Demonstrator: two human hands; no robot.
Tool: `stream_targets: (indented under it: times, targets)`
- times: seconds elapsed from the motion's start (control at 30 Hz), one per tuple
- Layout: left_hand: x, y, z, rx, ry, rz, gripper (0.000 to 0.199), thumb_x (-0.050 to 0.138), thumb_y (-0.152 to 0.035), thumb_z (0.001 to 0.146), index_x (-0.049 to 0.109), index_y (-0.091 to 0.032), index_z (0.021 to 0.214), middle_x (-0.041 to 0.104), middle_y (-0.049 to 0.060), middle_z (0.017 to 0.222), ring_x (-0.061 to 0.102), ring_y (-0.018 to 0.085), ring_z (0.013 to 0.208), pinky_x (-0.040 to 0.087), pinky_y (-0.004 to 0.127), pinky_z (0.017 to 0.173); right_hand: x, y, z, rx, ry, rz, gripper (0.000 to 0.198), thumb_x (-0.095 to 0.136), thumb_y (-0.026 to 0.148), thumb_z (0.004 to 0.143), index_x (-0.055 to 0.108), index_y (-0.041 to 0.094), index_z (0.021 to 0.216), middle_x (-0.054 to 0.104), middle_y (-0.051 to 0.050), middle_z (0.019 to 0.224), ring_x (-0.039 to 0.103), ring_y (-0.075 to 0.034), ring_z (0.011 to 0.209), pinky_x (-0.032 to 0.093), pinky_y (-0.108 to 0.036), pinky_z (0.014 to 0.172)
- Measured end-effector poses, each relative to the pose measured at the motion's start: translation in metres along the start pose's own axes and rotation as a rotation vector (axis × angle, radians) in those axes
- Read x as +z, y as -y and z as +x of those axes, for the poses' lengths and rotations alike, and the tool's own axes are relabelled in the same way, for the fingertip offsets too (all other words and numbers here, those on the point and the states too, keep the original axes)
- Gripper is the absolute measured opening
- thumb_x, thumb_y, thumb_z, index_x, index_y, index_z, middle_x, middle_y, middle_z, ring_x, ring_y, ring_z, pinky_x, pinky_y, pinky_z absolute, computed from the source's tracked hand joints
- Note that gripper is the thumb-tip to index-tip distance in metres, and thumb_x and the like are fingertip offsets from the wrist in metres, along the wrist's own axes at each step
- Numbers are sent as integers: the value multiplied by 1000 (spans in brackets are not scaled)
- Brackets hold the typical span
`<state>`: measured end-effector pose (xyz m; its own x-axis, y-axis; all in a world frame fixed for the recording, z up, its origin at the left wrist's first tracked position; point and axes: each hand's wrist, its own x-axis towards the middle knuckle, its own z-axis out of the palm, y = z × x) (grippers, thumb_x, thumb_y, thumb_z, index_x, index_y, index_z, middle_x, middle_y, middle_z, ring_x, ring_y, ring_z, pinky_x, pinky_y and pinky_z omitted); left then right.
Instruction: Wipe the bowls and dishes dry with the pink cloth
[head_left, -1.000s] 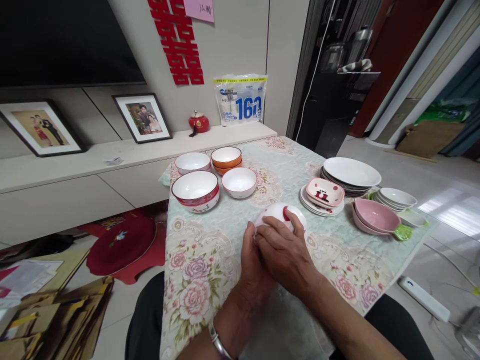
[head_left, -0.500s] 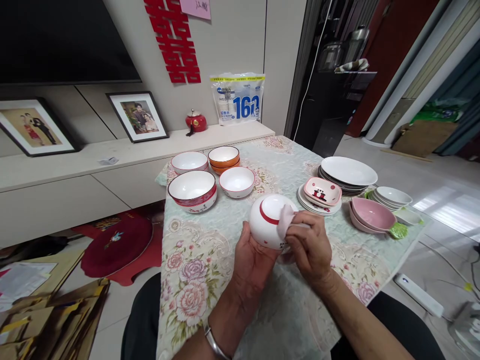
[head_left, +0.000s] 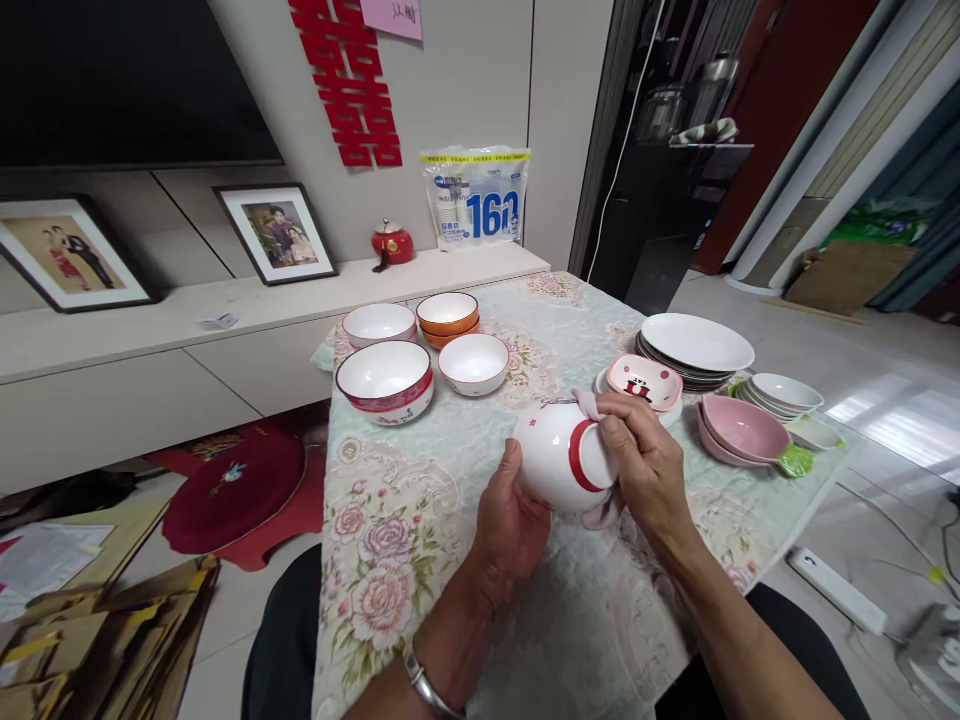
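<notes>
Off to the left of your left fingers and farther out, a red-patterned bowl (head_left: 386,372) sits stacked in another bowl (head_left: 397,408), its white inside showing. Just behind that pair is a pink-sided bowl (head_left: 380,325), with two nested orange bowls (head_left: 448,324) beside it and a red-rimmed bowl (head_left: 474,365) nearest your fingers. Beyond your right fingers, a shallow cat-print dish (head_left: 645,382) rests on a stack of small plates, partly hidden by your hand. Farther past them are a pile of large plates (head_left: 697,342), pink bowls (head_left: 745,428) set one in another, with a green leaf-shaped handle, and small white dishes (head_left: 787,390) piled together. Well ahead of both hands, on the cabinet, a clear bag (head_left: 480,215) marked 160 shows pale cups within, and a lidded red jar (head_left: 394,245) hides its contents. The white bowl (head_left: 555,460) is between your two hands, raised above the flowered tablecloth (head_left: 390,540) and tipped on its side, its foot turned towards your right fingers and its inside hidden. It is glossy white and rounded, with a broad red band around the foot, a small red mark nearer your left thumb and dark lettering by the upper edge. Your left hand (head_left: 514,520) cradles it, fingers underneath and thumb against the side. Your right hand (head_left: 651,462) has its fingers curled on a pale pink cloth (head_left: 602,513), pressing it against the bowl beside the foot.
</notes>
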<state>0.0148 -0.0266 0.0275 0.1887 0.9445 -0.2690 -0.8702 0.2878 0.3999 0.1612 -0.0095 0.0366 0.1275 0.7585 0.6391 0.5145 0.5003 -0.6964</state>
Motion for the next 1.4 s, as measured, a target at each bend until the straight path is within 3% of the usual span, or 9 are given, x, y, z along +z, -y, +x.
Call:
stream_targets:
  times: [0.2, 0.4, 0.57, 0.77, 0.9, 1.07, 1.17, 1.27, 1.4]
  targets:
    - [-2, -1, 0, 33, 28, -34, 44, 50, -39, 100, 60, -14, 135, 73, 12, 122, 66, 27, 120, 47, 42, 109, 5, 8, -10, -246, 34, -150, 32, 52, 21, 96, 61, 19, 127, 60, -15, 132, 53, -30, 127, 39, -53, 109]
    - [-1, -7, 4, 75, -24, -44, 46, 46, -39, 101, 57, -14, 138, 74, 12, 122, 66, 26, 119, 49, 39, 107, -4, 8, -13, -119, 246, -236, 50, 43, 22, 97, 44, 20, 146, 48, -15, 143, 41, -32, 134, 35, -57, 112]
    - [1, -11, 8, 178, -94, -14, 45, 46, -37, 101, 57, -15, 139, 73, 11, 124, 65, 23, 121, 49, 33, 106, -16, 16, -10, -25, 332, -258, 45, 43, 15, 94, 54, 23, 137, 49, -14, 133, 52, -27, 123, 50, -45, 99]
    - [-3, -10, 9, 219, -85, 79, 44, 50, -38, 100, 60, -13, 135, 74, 11, 122, 67, 23, 118, 47, 35, 108, -21, 26, -7, -213, 305, -248, 37, 57, 14, 93, 54, 21, 129, 67, -10, 114, 64, -23, 107, 54, -36, 90]
    - [-6, -7, 8, 183, -5, 98, 44, 53, -39, 98, 63, -13, 132, 72, 12, 125, 63, 25, 124, 45, 37, 110, -19, 20, -1, -329, 271, -180, 23, 57, 11, 94, 65, 21, 113, 66, -10, 114, 63, -22, 109, 52, -35, 90]
    - [-10, -4, 7, 198, 16, 140, 46, 57, -41, 96, 63, -13, 132, 72, 13, 126, 61, 27, 125, 45, 39, 110, -14, 10, -3, -256, 136, -305, 18, 59, 16, 92, 69, 20, 107, 67, -10, 102, 64, -24, 95, 52, -39, 81]
    - [-12, -3, 7, 241, 17, 213, 48, 59, -44, 95, 65, -12, 131, 71, 14, 127, 59, 28, 128, 45, 38, 109, -19, 18, -7, -124, 278, -425, 13, 59, 18, 91, 70, 19, 98, 68, -8, 91, 64, -24, 83, 51, -37, 71]
    - [-11, -2, 7, 243, 51, 220, 49, 58, -45, 95, 64, -12, 132, 71, 14, 127, 59, 29, 128, 44, 39, 109, -24, 27, -5, -24, 403, -274, 10, 61, 19, 90, 69, 22, 94, 70, -5, 91, 66, -22, 82, 51, -34, 71]
    - [-8, 3, 6, 173, 68, 143, 50, 57, -44, 95, 62, -13, 134, 71, 14, 126, 62, 29, 124, 46, 41, 108, -19, 21, -2, -108, 199, -123, 12, 63, 19, 90, 69, 22, 100, 73, -5, 99, 67, -21, 96, 51, -33, 83]
